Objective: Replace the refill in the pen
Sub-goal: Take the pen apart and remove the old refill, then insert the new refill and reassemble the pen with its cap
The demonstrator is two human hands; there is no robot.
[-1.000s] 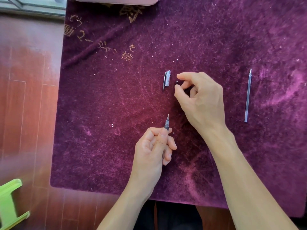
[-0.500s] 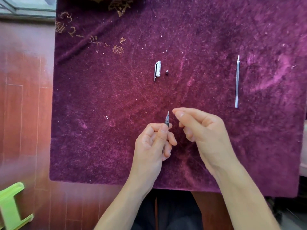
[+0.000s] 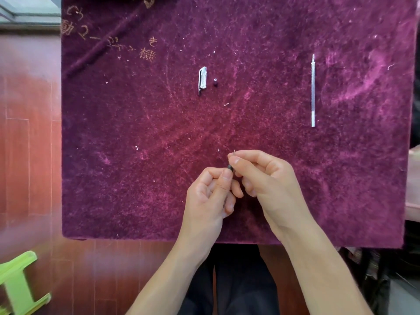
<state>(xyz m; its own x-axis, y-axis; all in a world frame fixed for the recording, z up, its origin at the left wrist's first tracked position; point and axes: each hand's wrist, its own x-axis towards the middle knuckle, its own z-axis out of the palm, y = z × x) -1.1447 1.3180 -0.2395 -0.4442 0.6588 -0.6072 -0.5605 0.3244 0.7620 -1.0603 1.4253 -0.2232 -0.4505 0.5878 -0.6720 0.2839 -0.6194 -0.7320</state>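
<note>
My left hand (image 3: 211,194) is closed round the pen (image 3: 230,167), which points away from me; most of its barrel is hidden in my fist. My right hand (image 3: 261,176) pinches the pen's metal tip between thumb and forefinger. On the purple cloth (image 3: 136,133) farther away lie the clear pen cap (image 3: 202,78) and, just right of it, a tiny dark part (image 3: 215,82). A long thin clear refill (image 3: 313,90) lies alone at the right, lengthwise away from me.
The cloth covers a table whose near edge runs just below my wrists. Wooden floor (image 3: 27,144) shows to the left, with a green plastic stool (image 3: 18,283) at the lower left. Gold embroidered characters (image 3: 109,39) sit at the cloth's far left.
My right hand left the tiny dark part beside the cap, came back towards me and took hold of the pen's tip. My left hand kept holding the pen.
</note>
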